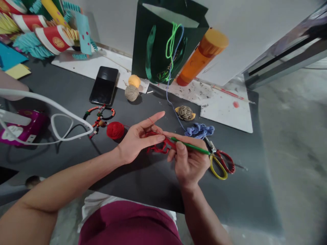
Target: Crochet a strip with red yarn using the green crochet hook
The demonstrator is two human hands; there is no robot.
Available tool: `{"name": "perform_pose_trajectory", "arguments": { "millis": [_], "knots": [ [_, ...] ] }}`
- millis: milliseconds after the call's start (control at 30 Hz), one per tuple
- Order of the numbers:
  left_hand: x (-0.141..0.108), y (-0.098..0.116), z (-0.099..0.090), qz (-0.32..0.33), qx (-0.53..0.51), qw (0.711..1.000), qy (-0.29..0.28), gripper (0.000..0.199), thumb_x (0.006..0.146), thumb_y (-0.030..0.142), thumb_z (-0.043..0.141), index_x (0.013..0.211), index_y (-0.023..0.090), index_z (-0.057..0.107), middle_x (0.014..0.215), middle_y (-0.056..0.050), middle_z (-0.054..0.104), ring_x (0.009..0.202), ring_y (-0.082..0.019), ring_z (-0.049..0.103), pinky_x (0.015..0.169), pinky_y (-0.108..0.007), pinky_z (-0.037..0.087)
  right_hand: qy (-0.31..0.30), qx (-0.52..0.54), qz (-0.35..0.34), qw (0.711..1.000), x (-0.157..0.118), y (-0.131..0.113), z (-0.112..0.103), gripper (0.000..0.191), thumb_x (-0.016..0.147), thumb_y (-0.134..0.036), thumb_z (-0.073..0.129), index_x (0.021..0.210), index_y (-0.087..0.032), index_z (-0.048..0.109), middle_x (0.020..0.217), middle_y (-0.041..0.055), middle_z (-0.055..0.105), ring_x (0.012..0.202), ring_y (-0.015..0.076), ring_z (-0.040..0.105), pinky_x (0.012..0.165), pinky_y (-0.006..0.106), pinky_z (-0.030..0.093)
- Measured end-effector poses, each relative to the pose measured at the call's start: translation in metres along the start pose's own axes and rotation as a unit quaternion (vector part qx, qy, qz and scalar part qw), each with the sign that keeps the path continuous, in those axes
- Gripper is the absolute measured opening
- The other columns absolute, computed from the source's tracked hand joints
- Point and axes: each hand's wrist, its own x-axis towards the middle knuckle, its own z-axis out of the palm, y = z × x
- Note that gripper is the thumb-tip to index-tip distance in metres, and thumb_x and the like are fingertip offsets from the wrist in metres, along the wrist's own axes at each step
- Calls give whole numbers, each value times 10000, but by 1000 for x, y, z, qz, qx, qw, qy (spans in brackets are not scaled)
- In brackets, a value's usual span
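Observation:
My right hand (pixel 191 160) grips a crochet hook with a green handle (pixel 191 145), its tip pointing left toward my other hand. Between thumb and fingers, my left hand (pixel 138 139) pinches a red crochet piece (pixel 159 147), which hangs below the fingertips in open loops. Red yarn passes over the raised left index finger. A ball of red yarn (pixel 115 130) lies just left of that hand. Behind the right hand sits a blue crocheted piece (pixel 199 130). Scissors with one yellow and one red handle (pixel 221 165) lie right of the right hand, partly hidden.
A black phone (pixel 104 85), a beaded bracelet (pixel 99 119) and small yarn balls (pixel 132 92) lie toward the back. A brown crocheted flower (pixel 185 113) is farther right. A dark green paper bag (pixel 163 44) and orange tube (pixel 199 58) stand behind. A white cable (pixel 51 97) arches at left.

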Motion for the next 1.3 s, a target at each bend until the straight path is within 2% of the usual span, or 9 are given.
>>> {"name": "perform_pose_trajectory", "arguments": {
  "millis": [133, 200, 400, 500, 700, 833, 1033, 1133, 1300],
  "knots": [
    [-1, 0, 1, -20, -35, 999, 7, 588, 709, 145, 907, 1265, 261, 755, 757, 49, 699, 740, -85, 646, 790, -244, 529, -35, -137, -159, 977, -1, 6, -1, 349, 900, -81, 714, 1169, -301, 738, 1148, 51, 828, 802, 203, 813, 587, 330, 664],
    [-2, -1, 1, -51, -60, 997, -2, 543, 720, 134, 895, 1235, 250, 767, 732, 56, 690, 712, -82, 643, 790, -249, 534, -24, -165, -181, 969, -1, 6, 0, 340, 881, -84, 743, 1142, -302, 753, 1121, 51, 833, 919, 238, 817, 701, 390, 689],
    [-1, -3, -3, -117, -100, 988, -17, 546, 695, 142, 917, 1208, 263, 776, 725, 70, 696, 706, -72, 654, 827, -246, 528, 54, -52, 13, 997, -4, 2, 4, 108, 956, -192, 681, 1009, -250, 756, 905, 35, 830, 612, 168, 744, 484, 290, 572],
    [0, -2, -3, -126, -102, 987, -12, 561, 684, 146, 927, 1209, 273, 778, 796, 47, 737, 790, -93, 689, 879, -265, 523, 67, -22, 41, 997, -5, 2, 3, 90, 976, -213, 659, 1024, -261, 718, 893, 25, 821, 461, 127, 655, 399, 269, 507],
    [3, -2, -4, -113, -91, 989, -25, 504, 666, 177, 942, 1138, 294, 808, 724, 71, 666, 720, -66, 628, 820, -250, 498, 74, -6, 70, 995, -3, 6, -3, 89, 1031, -279, 560, 1077, -292, 634, 877, 50, 793, 593, 201, 757, 389, 282, 497],
    [4, 1, -4, -111, -55, 991, -55, 464, 675, 200, 927, 1122, 266, 818, 739, 50, 646, 679, -65, 581, 738, -250, 470, 55, 56, 106, 991, 5, 8, -4, 105, 1037, -372, 548, 1010, -290, 608, 707, 5, 766, 482, 183, 699, 364, 272, 447],
    [1, 3, -1, -82, -1, 994, -68, 468, 696, 225, 919, 1150, 259, 811, 807, 6, 722, 714, -94, 594, 712, -257, 450, 47, 169, 276, 945, 7, -1, 4, 236, 915, -493, 722, 916, -272, 640, 699, -32, 747, 467, 123, 631, 332, 207, 348],
    [0, 3, 0, -56, 34, 996, -53, 502, 717, 214, 896, 1204, 273, 790, 933, -12, 756, 791, -123, 632, 774, -280, 483, 80, 180, 291, 936, 6, -4, 7, 287, 831, -504, 815, 886, -266, 664, 709, -46, 741, 467, 91, 601, 352, 180, 364],
    [0, 5, 1, -24, 43, 998, -42, 423, 738, 193, 860, 1153, 256, 810, 802, 30, 642, 779, -93, 589, 795, -248, 496, 82, 170, 264, 946, 10, 0, 3, 264, 858, -487, 790, 894, -257, 665, 754, -37, 753, 397, 41, 466, 350, 170, 342]
  ]
}}
